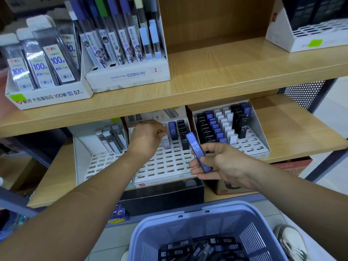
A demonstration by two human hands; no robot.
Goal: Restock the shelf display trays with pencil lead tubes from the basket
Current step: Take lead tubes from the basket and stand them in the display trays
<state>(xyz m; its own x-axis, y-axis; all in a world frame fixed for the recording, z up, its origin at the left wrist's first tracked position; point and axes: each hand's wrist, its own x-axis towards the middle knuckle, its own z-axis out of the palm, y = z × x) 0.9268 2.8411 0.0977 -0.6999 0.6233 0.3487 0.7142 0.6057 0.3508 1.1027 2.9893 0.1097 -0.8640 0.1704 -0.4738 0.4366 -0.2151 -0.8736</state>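
The person is standing at the lower shelf [293, 132] with both arms extended toward the middle display tray [165, 167], a white slotted tray sitting between a left tray [82, 155] and a right tray [259, 125]. The right hand [224, 162] is holding one blue pencil lead tube [198, 152] marked HB 0.5; the fingers [195, 163] and thumb are pinching its lower half, and the tube is tilting with its top leaning left, in the air just in front of the middle tray. The left hand [148, 135] is reaching into the back rows of the same tray, fingers curled over the top of a white tube [166, 143] standing in a slot; whether they are gripping it cannot be told. Just beside the white tube, a blue standing tube [172, 131] and a column of black tubes [183, 137] are occupying slots. Below the arms, a lilac basket [216, 221] is sitting on the floor, holding a heap of loose tubes [203, 248].
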